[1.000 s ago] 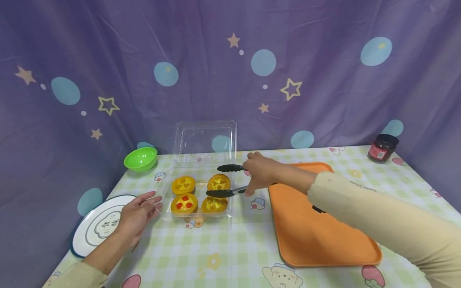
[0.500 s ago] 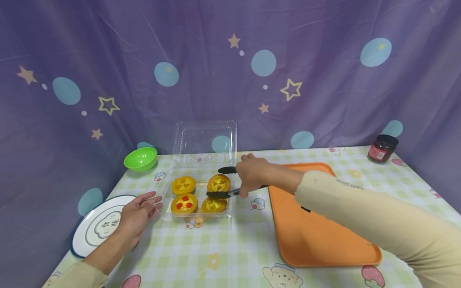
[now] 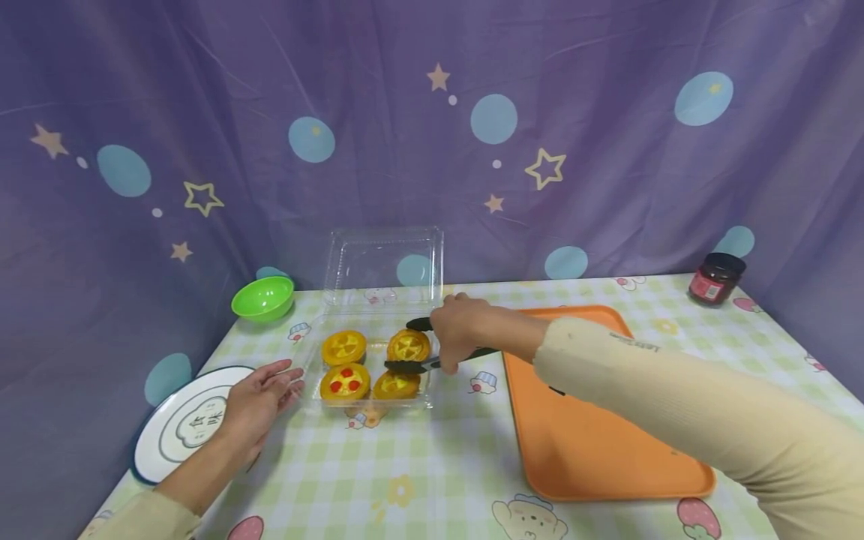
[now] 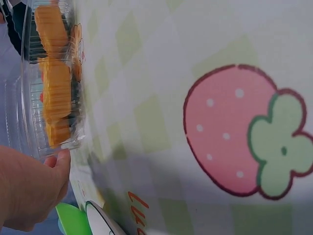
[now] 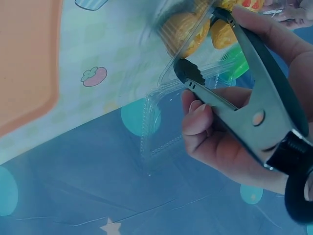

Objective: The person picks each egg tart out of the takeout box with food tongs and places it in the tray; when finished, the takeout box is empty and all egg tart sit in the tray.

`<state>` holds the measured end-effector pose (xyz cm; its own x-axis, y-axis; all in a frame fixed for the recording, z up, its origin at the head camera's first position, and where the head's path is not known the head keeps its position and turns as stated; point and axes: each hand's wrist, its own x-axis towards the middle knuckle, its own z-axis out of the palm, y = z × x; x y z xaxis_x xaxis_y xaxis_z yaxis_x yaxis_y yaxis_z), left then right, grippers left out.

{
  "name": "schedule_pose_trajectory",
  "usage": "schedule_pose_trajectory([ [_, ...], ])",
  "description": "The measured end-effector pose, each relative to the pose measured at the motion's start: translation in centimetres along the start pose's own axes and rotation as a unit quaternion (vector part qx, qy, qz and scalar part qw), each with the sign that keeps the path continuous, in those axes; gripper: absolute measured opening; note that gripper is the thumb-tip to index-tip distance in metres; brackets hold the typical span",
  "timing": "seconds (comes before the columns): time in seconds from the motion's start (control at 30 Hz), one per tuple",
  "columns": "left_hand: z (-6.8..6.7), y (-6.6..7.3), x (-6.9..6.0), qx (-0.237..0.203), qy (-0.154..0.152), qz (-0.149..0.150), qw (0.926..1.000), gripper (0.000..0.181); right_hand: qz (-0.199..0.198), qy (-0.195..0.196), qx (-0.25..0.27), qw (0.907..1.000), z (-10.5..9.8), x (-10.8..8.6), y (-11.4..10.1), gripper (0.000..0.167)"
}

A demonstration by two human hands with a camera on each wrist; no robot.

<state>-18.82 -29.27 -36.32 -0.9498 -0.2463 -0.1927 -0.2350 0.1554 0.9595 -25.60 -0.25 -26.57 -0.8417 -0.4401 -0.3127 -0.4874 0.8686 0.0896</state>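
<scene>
Four yellow tarts lie in a clear hinged box [image 3: 310, 401], its lid [image 3: 385, 262] standing up behind. My right hand [image 3: 460, 328] grips black-tipped tongs [image 5: 254, 117] over the box's right side. The tong tips are spread on either side of the back-right tart [image 3: 408, 346]; the near tip lies between it and the front-right tart [image 3: 397, 385]. Beside the box's left wall, my left hand [image 3: 259, 401] has its fingers loosely extended, and in the left wrist view the fingertips are at the box's end; whether they touch cannot be told.
A white plate [image 3: 165, 427] with a dark rim lies at the left, partly behind the left forearm. Behind it stands a green bowl [image 3: 264, 298]. An orange tray [image 3: 587, 450] lies on the right under the right forearm. A dark-lidded jar [image 3: 717, 279] stands at the back right.
My right hand has moved left with the tongs, closer to the back-right tart. The front-right tart has shifted slightly left and tilted. My left hand stays where it was.
</scene>
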Motion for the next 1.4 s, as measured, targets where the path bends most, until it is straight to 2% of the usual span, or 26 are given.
schedule_pose_trajectory([
  [0.33,0.0,0.0,0.0,0.003,0.002,0.001,1.0000,0.047,0.000,-0.014,-0.012,0.9998,0.0,0.8,-0.7,0.027],
  [0.5,0.1,-0.1,-0.1,-0.001,-0.002,0.006,1.0000,0.047,-0.006,-0.013,-0.012,0.9998,0.3,1.1,-0.7,0.020],
  [0.77,-0.1,0.0,-0.1,0.001,-0.002,0.011,0.9999,0.047,-0.039,0.019,0.021,0.9988,1.2,1.5,-0.1,0.024],
  [0.9,-0.1,-0.1,-0.1,0.004,-0.001,0.010,0.9999,0.048,-0.055,0.040,0.030,0.9972,1.7,1.6,0.2,0.017],
  [1.1,-0.2,-0.2,0.0,0.004,0.002,0.005,1.0000,0.048,-0.082,0.079,0.054,0.9920,2.4,1.4,0.6,0.015],
  [1.4,-0.2,0.0,0.0,0.008,-0.003,0.008,0.9999,0.047,-0.111,0.114,0.092,0.9830,3.0,1.1,1.5,0.016],
])
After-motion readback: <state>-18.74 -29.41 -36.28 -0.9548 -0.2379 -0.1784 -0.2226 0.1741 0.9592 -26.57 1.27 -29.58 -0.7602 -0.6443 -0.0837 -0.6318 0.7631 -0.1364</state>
